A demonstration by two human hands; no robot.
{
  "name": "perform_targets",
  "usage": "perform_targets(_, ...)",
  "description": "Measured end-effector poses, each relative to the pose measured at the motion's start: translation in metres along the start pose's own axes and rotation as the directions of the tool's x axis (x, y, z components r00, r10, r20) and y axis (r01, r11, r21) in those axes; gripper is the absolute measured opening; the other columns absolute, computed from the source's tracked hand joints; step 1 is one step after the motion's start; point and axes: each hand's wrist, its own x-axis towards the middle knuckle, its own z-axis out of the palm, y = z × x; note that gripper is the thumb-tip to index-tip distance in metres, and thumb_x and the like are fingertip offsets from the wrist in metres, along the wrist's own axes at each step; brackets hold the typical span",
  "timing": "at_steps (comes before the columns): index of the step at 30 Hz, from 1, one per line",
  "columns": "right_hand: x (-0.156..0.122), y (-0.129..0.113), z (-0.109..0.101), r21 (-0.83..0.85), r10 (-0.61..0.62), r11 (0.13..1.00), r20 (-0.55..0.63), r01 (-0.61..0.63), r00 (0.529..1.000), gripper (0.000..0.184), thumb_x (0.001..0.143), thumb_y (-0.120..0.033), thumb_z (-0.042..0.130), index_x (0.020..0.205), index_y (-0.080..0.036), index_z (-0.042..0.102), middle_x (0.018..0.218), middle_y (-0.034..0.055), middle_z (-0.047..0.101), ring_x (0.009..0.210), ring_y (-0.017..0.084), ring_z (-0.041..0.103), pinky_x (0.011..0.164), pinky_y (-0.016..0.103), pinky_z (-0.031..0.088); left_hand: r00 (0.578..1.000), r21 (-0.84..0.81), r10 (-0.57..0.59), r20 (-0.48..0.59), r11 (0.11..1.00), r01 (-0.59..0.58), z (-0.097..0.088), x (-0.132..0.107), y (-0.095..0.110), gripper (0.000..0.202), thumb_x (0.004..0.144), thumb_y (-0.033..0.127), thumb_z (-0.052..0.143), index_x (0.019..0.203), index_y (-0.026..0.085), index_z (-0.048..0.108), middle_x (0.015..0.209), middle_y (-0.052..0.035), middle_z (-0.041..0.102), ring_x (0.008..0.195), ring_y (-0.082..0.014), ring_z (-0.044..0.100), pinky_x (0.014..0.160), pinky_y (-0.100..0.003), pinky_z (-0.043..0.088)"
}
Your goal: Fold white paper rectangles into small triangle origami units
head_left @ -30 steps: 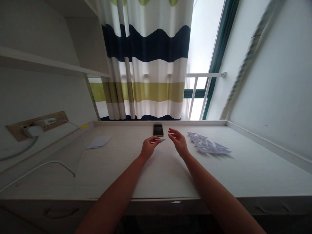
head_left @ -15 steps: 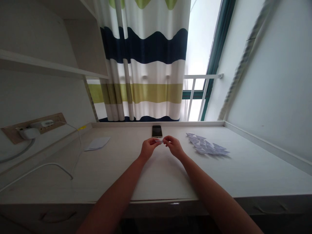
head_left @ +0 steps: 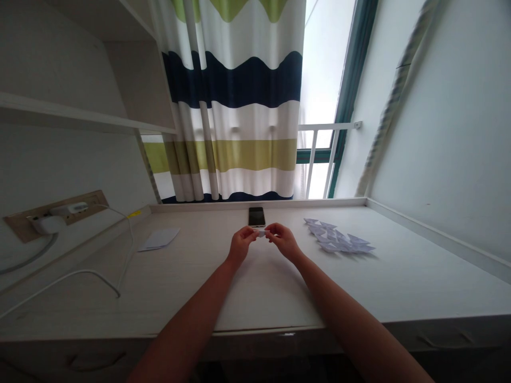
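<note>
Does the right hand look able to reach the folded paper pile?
Probably yes: the right hand holds a small paper with the left hand, but nothing blocks its way to the pile on the desk.

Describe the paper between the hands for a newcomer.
A phone lies on the pale desk below the striped curtain. Just in front, the left hand and right hand pinch a small folded paper; unlike the paper pile to the right, it is held.

The view is taken from the person's head; it is aimed forward and down, at the left hand [head_left: 240,247] and right hand [head_left: 284,241], from above the desk's near edge.
</note>
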Motion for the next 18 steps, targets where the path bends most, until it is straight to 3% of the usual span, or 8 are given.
perform_targets(11,-0.0007,-0.0024,-0.0006,-0.019,-0.019,1.000,-0.055,0.018,0.998,0.011,0.068,-0.027,0.058,0.074,-0.018,0.060,0.056,-0.0009,0.058,0.055,0.012,0.054,0.054,0.026,0.045,0.992,-0.095,-0.094,0.078,0.990,0.102,0.0000,-0.0016,0.0004,0.027,0.064,0.033,0.064,0.082,0.012,0.062,0.076,-0.0061,0.065,0.069,-0.0168,0.062,0.066,-0.031,0.049)
perform_targets(18,-0.0017,-0.0036,-0.0005,0.035,-0.032,0.999,-0.051,0.034,0.998,0.017,0.065,-0.029,0.063,0.076,-0.017,0.061,0.067,0.0019,0.063,0.063,0.014,0.059,0.064,0.030,0.049,0.992,-0.106,-0.082,0.092,0.990,0.091,-0.0004,-0.0025,0.0016,0.027,0.062,0.029,0.067,0.083,0.012,0.063,0.078,-0.0075,0.066,0.072,-0.0176,0.063,0.071,-0.033,0.049)
